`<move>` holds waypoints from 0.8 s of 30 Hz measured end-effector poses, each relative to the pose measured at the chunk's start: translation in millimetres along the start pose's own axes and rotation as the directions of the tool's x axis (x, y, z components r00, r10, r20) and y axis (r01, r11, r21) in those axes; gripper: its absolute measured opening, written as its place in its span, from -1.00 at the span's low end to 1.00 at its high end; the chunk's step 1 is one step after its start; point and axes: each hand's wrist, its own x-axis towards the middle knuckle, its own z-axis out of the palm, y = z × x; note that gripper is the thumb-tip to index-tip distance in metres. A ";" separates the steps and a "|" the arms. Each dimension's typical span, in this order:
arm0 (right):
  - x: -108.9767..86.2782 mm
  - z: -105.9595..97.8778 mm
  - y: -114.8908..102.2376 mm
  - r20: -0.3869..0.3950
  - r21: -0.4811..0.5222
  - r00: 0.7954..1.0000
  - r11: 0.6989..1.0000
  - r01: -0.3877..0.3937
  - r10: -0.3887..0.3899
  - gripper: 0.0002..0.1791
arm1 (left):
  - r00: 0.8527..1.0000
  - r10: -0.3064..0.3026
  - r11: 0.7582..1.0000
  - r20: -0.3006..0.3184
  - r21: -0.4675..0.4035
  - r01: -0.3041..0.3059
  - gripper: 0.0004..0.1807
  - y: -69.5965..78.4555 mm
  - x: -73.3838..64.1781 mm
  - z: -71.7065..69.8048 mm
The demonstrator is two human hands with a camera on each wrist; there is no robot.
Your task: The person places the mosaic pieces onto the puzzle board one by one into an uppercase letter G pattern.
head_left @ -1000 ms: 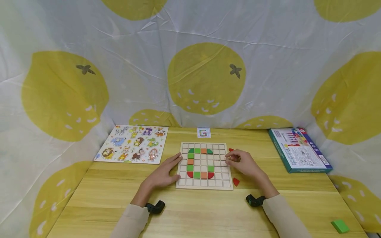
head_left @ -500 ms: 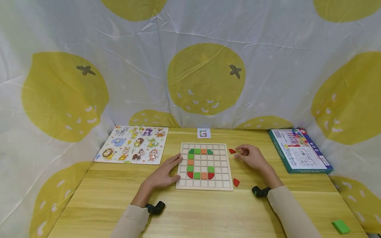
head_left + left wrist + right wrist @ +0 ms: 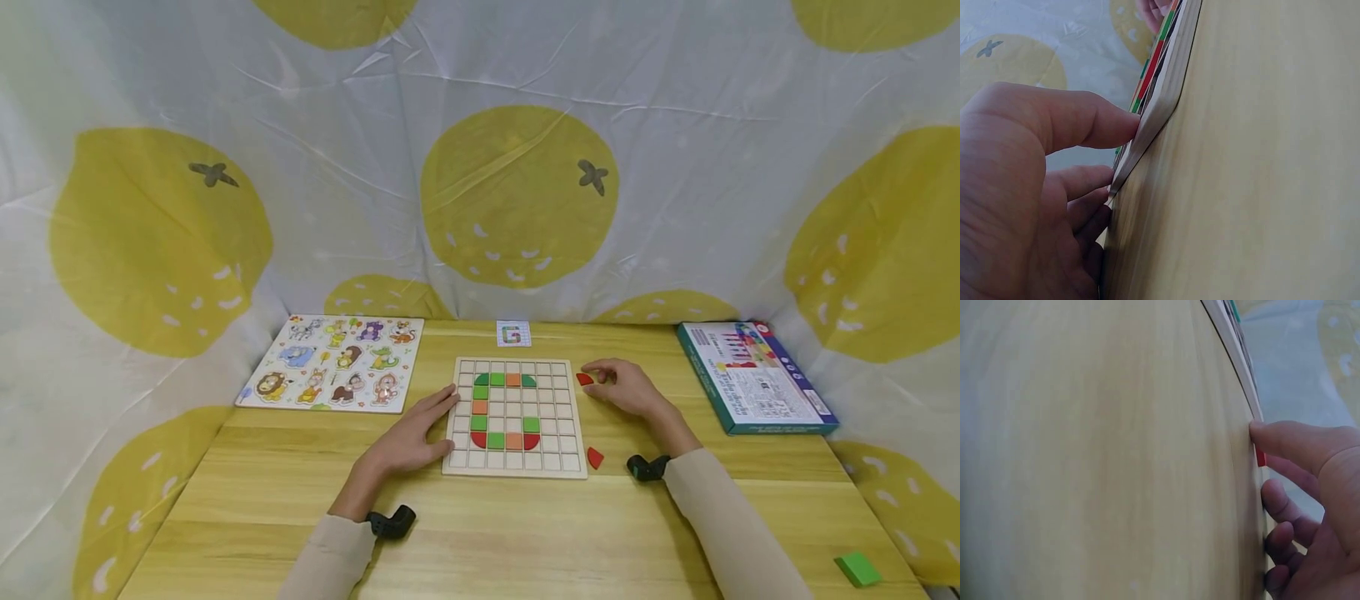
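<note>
A square wooden grid board (image 3: 483,468) lies flat in the head view. Green, orange and red pieces sit in its cells in an open-loop pattern. My left hand (image 3: 408,437) rests along its left edge, fingers fairly straight; in the left wrist view the thumb (image 3: 1110,122) touches the board's side. Beyond the board's right edge, my right hand (image 3: 626,387) has thumb and index finger on either side of a red quarter-circle piece (image 3: 584,379), pinching it at the tabletop. The right wrist view shows this red piece (image 3: 1261,456) partly hidden by the thumb. Another red quarter-circle piece (image 3: 595,457) lies nearer.
A small pattern card (image 3: 513,334) lies behind the board. An animal puzzle board (image 3: 337,364) is at the left and a flat box (image 3: 756,379) at the right. One green block (image 3: 858,569) sits near the front right. A lemon-print cloth (image 3: 517,75) hangs behind.
My right hand moved off the board's right edge, then came back left to the far red quarter-circle piece, its thumb and index finger now around it. My left hand stayed put.
</note>
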 end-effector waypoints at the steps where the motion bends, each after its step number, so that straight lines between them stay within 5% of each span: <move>1: 0.6 0.4 -0.5 -0.004 -0.001 1.000 1.000 0.000 0.000 -0.62 | 1.000 0.000 1.000 -0.001 -0.001 0.000 -0.13 -0.2 0.1 -0.2; 24: -13.2 1.1 -2.5 -0.084 0.074 0.995 0.997 -0.038 0.044 -0.71 | 1.000 -0.003 1.000 -0.003 -0.007 0.003 -0.13 0.8 -0.8 0.1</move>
